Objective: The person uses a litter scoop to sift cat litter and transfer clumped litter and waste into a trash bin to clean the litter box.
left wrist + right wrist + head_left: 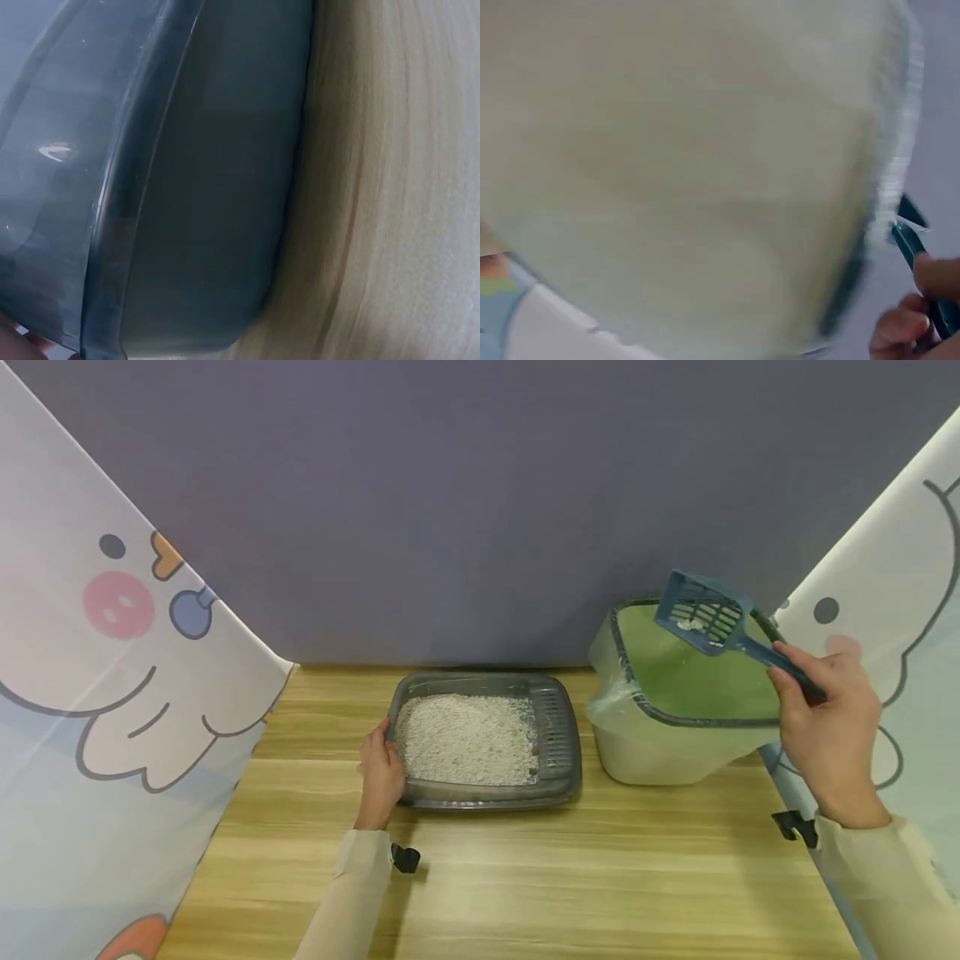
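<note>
My right hand [832,727] grips the handle of a blue slotted litter scoop [735,635], held over the mouth of a trash bin [645,756]. Some pale litter clumps [692,624] show at the scoop's slots. My left hand [381,777] holds the left side of a grey litter box [557,735], with fingers at its rim. Whitish litter [465,739] covers the floor of the box. The box's smooth outer wall [210,187] fills much of the left wrist view. In the right wrist view, the scoop handle [909,244] shows beside the bin's blurred side.
The bin has a dark rim [626,668] and a translucent liner bag [611,693] folded over it. Box and bin stand on a wood-grain table [525,877]. A grey-purple panel [450,510] rises behind, with cartoon-printed sheets [82,718] at both sides.
</note>
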### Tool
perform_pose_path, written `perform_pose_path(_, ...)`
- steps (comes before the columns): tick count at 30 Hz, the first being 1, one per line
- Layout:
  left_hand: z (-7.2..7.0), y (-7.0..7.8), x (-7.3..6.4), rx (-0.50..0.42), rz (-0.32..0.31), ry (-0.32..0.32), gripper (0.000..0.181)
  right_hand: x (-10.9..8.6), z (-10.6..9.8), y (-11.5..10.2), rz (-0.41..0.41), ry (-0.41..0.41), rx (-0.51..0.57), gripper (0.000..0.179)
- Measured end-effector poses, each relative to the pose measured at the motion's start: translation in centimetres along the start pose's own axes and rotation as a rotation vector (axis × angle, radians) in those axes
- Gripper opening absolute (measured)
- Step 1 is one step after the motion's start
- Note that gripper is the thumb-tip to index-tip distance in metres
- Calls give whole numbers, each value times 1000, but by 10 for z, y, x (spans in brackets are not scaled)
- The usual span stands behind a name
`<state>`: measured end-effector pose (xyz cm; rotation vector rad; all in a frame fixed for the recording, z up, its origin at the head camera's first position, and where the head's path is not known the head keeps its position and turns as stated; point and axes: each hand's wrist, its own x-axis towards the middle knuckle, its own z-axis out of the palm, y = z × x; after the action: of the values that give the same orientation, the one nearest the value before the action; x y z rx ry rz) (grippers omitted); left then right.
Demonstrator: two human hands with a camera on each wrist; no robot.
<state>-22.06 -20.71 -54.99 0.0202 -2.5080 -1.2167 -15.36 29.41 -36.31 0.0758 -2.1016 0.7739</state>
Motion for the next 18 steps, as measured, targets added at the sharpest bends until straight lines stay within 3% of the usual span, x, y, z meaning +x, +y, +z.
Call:
perform_pose_path(5, -1, -1, -1, 6, -20, -5, 41, -12, 2, 19, -66, 89, 23, 20)
perform_pose_path(11, -4, -3, -4, 10, -35, -5, 41, -17, 2, 19, -17, 148, 34, 18)
perform_pose_path(14, -4, -3, -2, 10, -29, -26, 41, -20, -1, 6, 27, 163, 34, 23)
perform_pose_path(18, -1, 0, 1, 6, -25, -50, 41, -29, 5, -35, 1, 137, 111, 27)
